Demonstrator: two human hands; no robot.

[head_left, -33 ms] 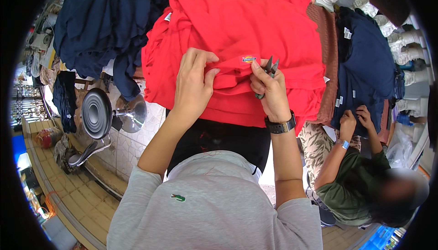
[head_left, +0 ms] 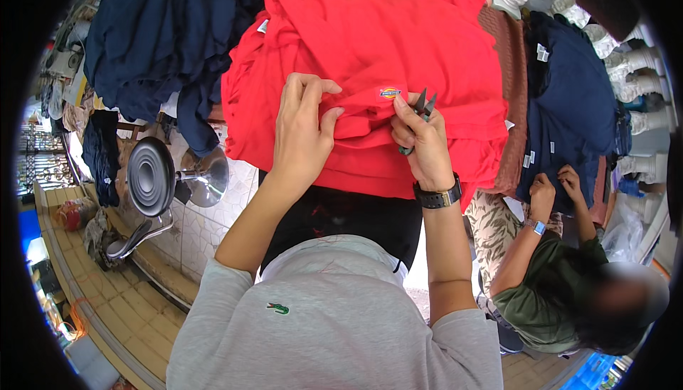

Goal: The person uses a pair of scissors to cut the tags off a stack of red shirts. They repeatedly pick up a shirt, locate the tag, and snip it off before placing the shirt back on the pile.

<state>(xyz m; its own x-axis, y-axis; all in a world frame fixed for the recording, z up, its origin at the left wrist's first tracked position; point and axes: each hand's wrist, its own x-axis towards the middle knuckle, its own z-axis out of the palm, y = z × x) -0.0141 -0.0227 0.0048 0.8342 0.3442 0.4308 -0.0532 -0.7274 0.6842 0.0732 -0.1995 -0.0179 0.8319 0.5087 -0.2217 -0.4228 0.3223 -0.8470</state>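
Your right hand (head_left: pixel 427 136), clamped on scissors (head_left: pixel 422 99), has edged rightward with the label (head_left: pixel 390 93) already on the red cloth (head_left: pixel 370 34), left hand (head_left: pixel 302 119) fingers apart.

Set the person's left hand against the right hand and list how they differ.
The left hand shows no tool; the right hand grips snips, blades pointing away from the body.
The left hand's thumb and forefinger stand apart, while the right hand is closed around the snips.
The left wrist is bare; the right wears a dark watch.
Both are at the red fabric.
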